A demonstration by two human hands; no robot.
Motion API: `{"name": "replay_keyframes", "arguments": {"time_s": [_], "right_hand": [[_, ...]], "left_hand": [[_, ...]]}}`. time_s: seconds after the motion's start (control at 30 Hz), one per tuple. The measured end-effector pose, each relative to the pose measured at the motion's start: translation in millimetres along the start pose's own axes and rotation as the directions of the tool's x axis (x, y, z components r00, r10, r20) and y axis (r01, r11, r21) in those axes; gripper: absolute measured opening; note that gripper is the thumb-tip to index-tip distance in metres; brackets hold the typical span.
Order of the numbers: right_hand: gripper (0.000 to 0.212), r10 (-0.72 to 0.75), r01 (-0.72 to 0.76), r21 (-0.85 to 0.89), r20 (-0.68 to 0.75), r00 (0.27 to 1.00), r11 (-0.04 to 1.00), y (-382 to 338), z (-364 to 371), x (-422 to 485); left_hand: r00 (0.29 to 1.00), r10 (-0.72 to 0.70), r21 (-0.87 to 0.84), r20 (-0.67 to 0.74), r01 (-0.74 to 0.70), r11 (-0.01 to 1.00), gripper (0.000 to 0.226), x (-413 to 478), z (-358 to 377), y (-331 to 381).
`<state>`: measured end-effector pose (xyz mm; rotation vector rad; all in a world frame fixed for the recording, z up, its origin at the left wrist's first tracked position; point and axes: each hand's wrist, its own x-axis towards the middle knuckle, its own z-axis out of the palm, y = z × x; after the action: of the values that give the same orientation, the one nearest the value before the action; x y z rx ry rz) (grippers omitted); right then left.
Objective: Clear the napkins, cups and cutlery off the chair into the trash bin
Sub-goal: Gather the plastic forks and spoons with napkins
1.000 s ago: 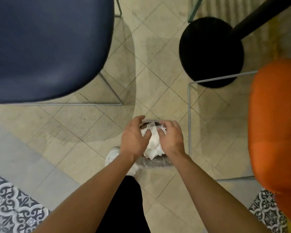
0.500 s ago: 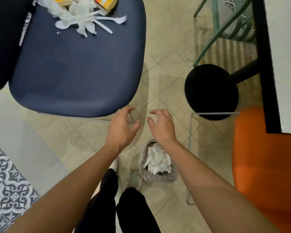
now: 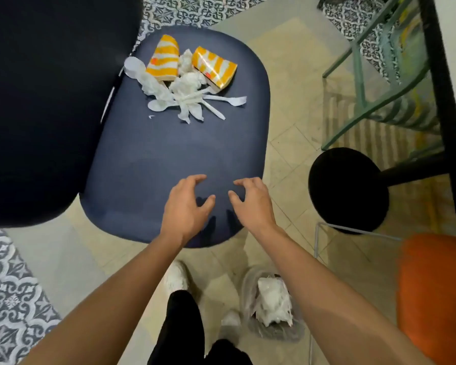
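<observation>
A navy chair seat (image 3: 169,159) carries a pile at its far end: two orange-and-white paper cups (image 3: 163,59) (image 3: 215,67) lying on their sides, crumpled white napkins (image 3: 187,83) and several white plastic spoons and forks (image 3: 221,100). My left hand (image 3: 184,209) and my right hand (image 3: 250,204) hover over the seat's near edge, fingers loosely spread, both holding nothing. On the floor near my feet stands a small grey trash bin (image 3: 248,293) with white napkins and cutlery inside, partly hidden by my right forearm.
The chair's dark backrest (image 3: 45,101) fills the left. A black table base (image 3: 348,191) and post stand to the right, with a green metal chair frame (image 3: 374,75) behind and an orange chair (image 3: 432,299) at the lower right. My white shoe (image 3: 175,279) is beside the bin.
My hands let go of the white napkins and cutlery into the bin, then rose and moved forward over the chair seat. The view tilted up, bringing the pile on the chair into sight.
</observation>
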<state>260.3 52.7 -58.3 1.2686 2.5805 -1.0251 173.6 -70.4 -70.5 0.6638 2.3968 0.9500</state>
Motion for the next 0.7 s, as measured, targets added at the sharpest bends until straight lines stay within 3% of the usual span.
{"name": "replay_keyframes", "arguments": {"time_s": [0.3, 0.7], "right_hand": [[0.029, 0.037, -0.037, -0.013, 0.009, 0.999, 0.999, -55.3, 21.4, 63.6], [0.029, 0.009, -0.005, -0.039, 0.115, 0.993, 0.999, -77.3, 31.1, 138.8]], "left_hand": [[0.998, -0.055, -0.013, 0.017, 0.055, 0.998, 0.043, 71.2, -46.3, -25.9], [0.984, -0.172, -0.032, -0.038, 0.170, 0.985, 0.035, 147.0, -57.9, -37.0]]}}
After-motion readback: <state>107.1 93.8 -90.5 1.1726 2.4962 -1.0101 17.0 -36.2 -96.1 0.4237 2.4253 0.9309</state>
